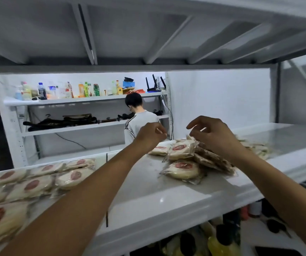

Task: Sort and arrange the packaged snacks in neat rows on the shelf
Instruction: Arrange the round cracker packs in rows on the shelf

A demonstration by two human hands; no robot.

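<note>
A loose heap of clear-wrapped round snack packets (183,166) with red labels lies on the white shelf (148,193), right of centre. Neater rows of the same packets (32,183) fill the shelf's left end. My right hand (214,134) hovers over the top of the heap, its curled fingertips pinching the wrapper edge of the top packet (182,148). Just left of the heap's far end, my left hand (151,134) hangs in the air with its fingers loosely curled and nothing visible in it.
The underside of the shelf above (148,34) hangs low overhead. Beyond, a person in a grey top (139,124) stands with their back to me at another rack holding bottles (65,90). Bottles (220,242) stand on the shelf below.
</note>
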